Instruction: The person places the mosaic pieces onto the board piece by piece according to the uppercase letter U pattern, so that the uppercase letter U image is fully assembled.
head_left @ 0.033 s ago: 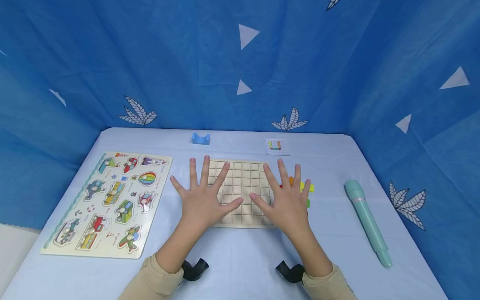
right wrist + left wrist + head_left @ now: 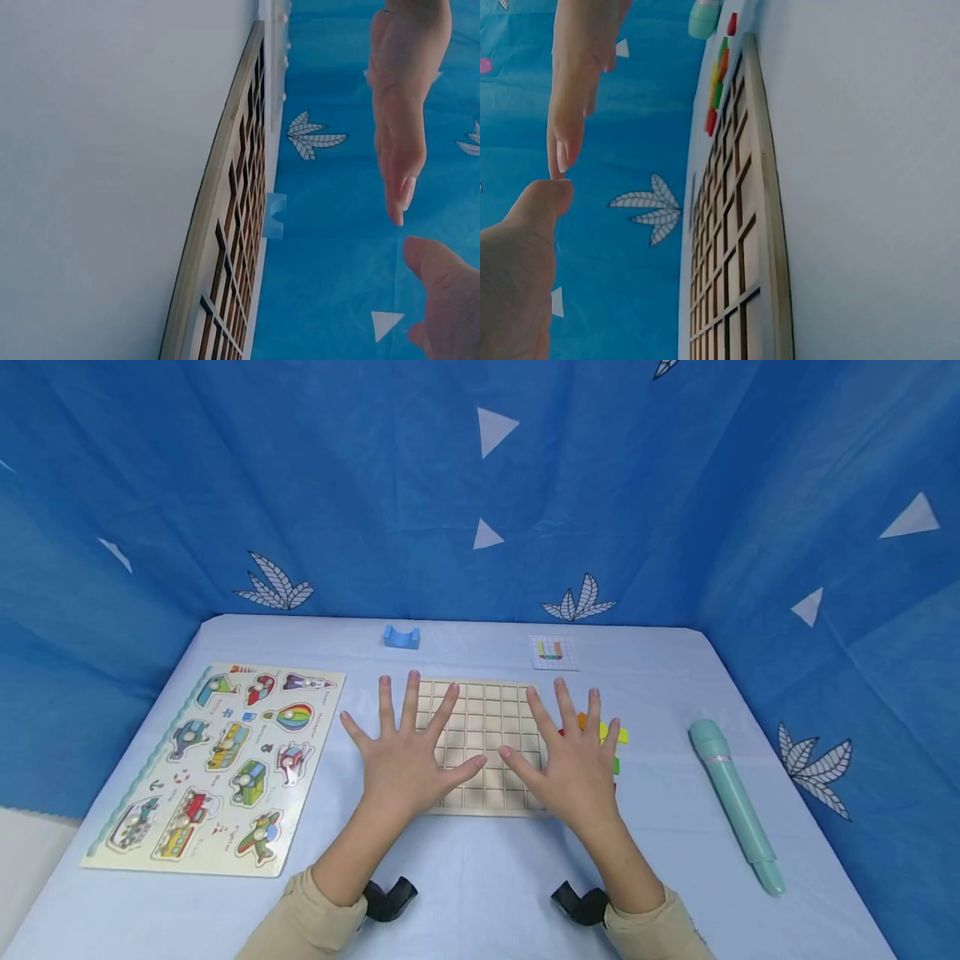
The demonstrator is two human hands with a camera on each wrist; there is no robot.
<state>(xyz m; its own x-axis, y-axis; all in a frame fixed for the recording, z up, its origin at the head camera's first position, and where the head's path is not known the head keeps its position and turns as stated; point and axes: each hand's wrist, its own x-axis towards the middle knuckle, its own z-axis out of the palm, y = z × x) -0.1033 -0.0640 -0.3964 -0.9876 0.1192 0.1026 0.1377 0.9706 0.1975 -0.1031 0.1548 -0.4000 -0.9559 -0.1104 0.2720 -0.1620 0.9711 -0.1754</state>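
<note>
Both hands are spread flat, palms down, above a wooden grid board [image 2: 491,693] in the head view. The left hand [image 2: 405,760] covers the board's left side, fingers straight and fanned, holding nothing. Over the right side hovers the right hand [image 2: 577,768], likewise fanned out and holding nothing. Colourful blocks [image 2: 622,736] in red, orange, yellow and green lie right of the board, partly hidden under the right hand. The left wrist view shows these blocks [image 2: 718,82] beside the board's edge [image 2: 769,180]. Both wrist views show the hands raised above the tabletop.
A vehicle puzzle board [image 2: 300,802] lies at the left. Behind the grid stand a small blue curved block [image 2: 402,638] and a pattern card [image 2: 566,662] with a coloured U shape. A green microphone-shaped stick [image 2: 738,810] lies at the right. Blue curtain [image 2: 375,485] surrounds the table.
</note>
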